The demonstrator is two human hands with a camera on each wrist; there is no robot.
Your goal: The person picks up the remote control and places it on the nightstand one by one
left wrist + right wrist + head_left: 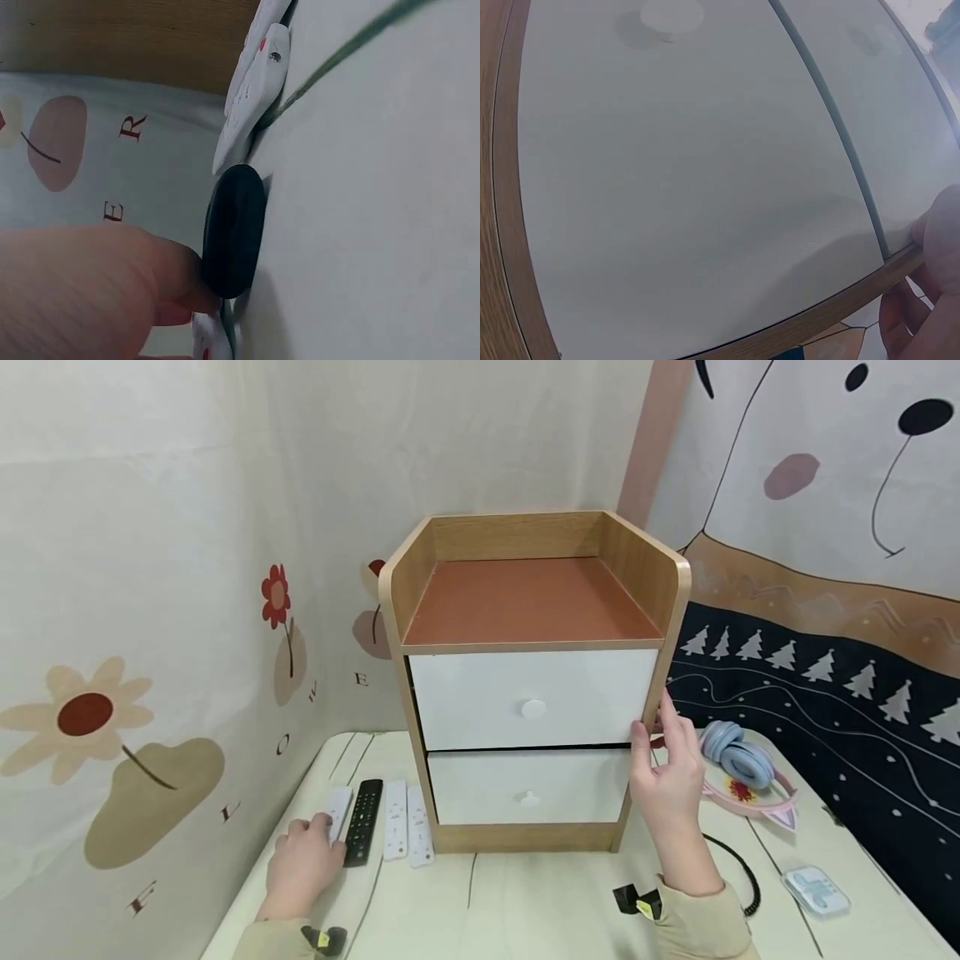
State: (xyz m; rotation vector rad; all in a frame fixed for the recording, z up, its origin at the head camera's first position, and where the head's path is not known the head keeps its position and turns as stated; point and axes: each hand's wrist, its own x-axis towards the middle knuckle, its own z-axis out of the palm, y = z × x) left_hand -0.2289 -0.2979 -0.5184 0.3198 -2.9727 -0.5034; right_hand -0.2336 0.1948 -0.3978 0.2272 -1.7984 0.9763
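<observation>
A small wooden drawer cabinet (525,837) with two white drawer fronts (480,702) and round white knobs stands upright on the table. My right hand (670,777) grips its right side edge, thumb at the front near the gap between the drawers and fingers along the outer side. Left of the cabinet, my left hand (300,864) holds the near end of a white remote control (340,806), its far end showing past the fingers. Right beside that lies a black remote control (363,822), with my left thumb at its edge in the left wrist view.
Two more white remotes (395,818) lie between the black one and the cabinet. On the right are blue headphones (738,756), a pink cat-ear headband (738,802), a black coiled cord (742,868) and a small white case (816,891). Printed curtains (187,568) border the table (525,910).
</observation>
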